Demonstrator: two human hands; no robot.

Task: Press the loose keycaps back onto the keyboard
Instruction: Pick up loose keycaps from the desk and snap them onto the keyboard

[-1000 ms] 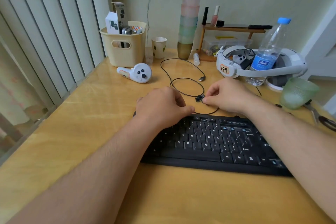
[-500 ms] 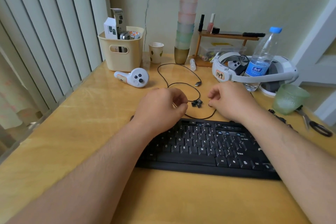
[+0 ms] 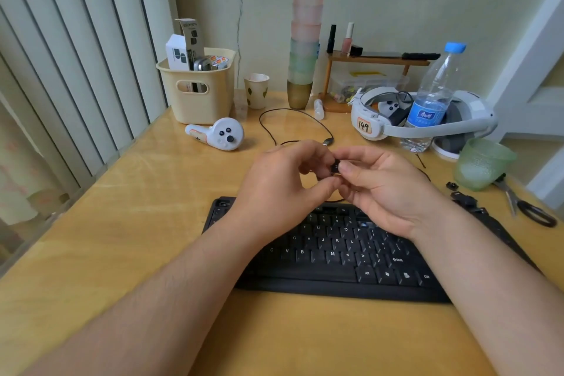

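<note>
A yellow wooden desk [image 3: 106, 238] filled the lower frame, with both bare forearms reaching up from the bottom corners. A black keyboard [image 3: 335, 256] lay at centre, partly under the wrists. Above its top edge the two hands met, raised off the desk. The left hand [image 3: 274, 189] was curled, knuckles upward, thumb and forefinger closed toward the other hand. The right hand [image 3: 384, 186] was turned palm-left, its thumb and forefinger pinching a small black keycap [image 3: 336, 167] at the centre of the frame; the left fingertips touched or nearly touched it, which one was unclear. More loose keycaps [image 3: 464, 195] lay at right, beside scissors [image 3: 525, 204] and a green glass [image 3: 482, 163]. Beyond the hands a thin black cable [image 3: 293, 119] looped across the desk. A white controller [image 3: 218, 134] lay at left centre, a headset [image 3: 396, 122] and water bottle [image 3: 433, 98] at right. Against the pale wall stood a cream basket [image 3: 198, 94], a stack of cups [image 3: 305, 46] and a small shelf [image 3: 378, 62]. Vertical blinds [image 3: 76, 55] covered the upper left.
</note>
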